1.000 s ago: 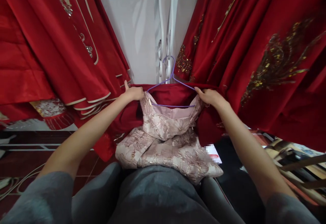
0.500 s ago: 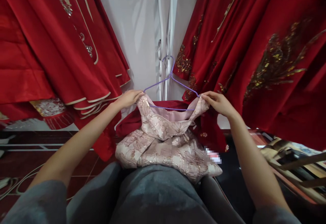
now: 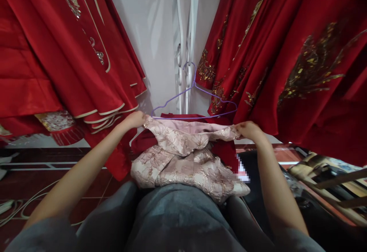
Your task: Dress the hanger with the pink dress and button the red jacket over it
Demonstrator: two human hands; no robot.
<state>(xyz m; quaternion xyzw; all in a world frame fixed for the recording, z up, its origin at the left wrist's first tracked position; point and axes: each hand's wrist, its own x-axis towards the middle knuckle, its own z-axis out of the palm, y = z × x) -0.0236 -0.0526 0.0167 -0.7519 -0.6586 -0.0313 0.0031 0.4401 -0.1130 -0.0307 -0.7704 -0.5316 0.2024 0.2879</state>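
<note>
A pale pink brocade dress with gold-toned patterning lies bunched over my lap. My left hand pinches its left shoulder strap, and my right hand pinches the right one, stretching the neckline wide between them. Just above that neckline is a purple wire hanger, its hook upright near the white doors. The hanger's full outline, both shoulders and bottom bar, now shows outside the dress. Dark red cloth lies behind the dress.
Red embroidered garments hang at left, and more red garments with gold sequins hang at right. White doors stand between them. A white cable trails over tiled floor at left; a wooden-railed rack stands at lower right.
Both hands have moved lower and outward, pulling the dress straps off the hanger's shoulders. The neckline is now stretched flatter, below the hanger's bottom bar.
</note>
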